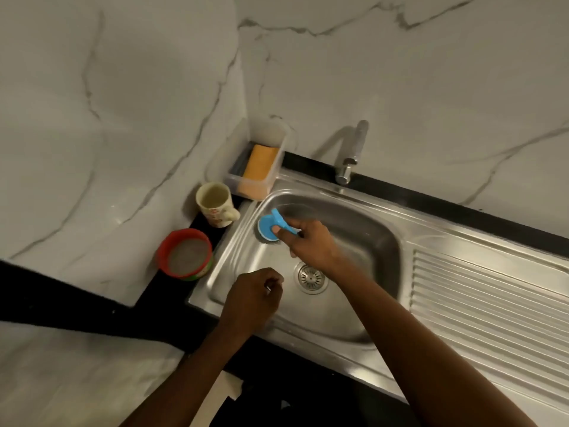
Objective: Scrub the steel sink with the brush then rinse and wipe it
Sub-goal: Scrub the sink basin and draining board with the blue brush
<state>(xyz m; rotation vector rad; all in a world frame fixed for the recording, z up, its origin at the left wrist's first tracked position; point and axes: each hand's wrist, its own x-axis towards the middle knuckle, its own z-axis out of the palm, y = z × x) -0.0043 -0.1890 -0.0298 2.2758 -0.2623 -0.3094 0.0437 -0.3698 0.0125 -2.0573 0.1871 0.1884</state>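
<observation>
- Steel sink [363, 223] was set in the dark table [61, 300], in a corner between two marble walls.
- At the far left, a red tub [184, 254] with grey content stood on the table, just beside the left rim of the sink.
- Behind the tub stood a cream cup [215, 208], upright, with its handle toward the sink.
- Further back in the corner, a clear plastic box [278, 140] held an orange sponge [261, 161].
- Left hand [252, 297] was over the front-left part of the basin, fingers loosely curled, and it held nothing that I could see.
- Blue brush [269, 224] was at the back-left wall of the basin, with its dark bristles down against the steel.
- Right hand [308, 241] gripped the handle of the brush, fingers closed round it; the two hands were apart.
- Round drain strainer [311, 277] lay in the basin floor, near both hands.
- A metal tap [351, 155] stood behind the back rim.
- At the right, the ribbed draining board [492, 303] joined the basin.
</observation>
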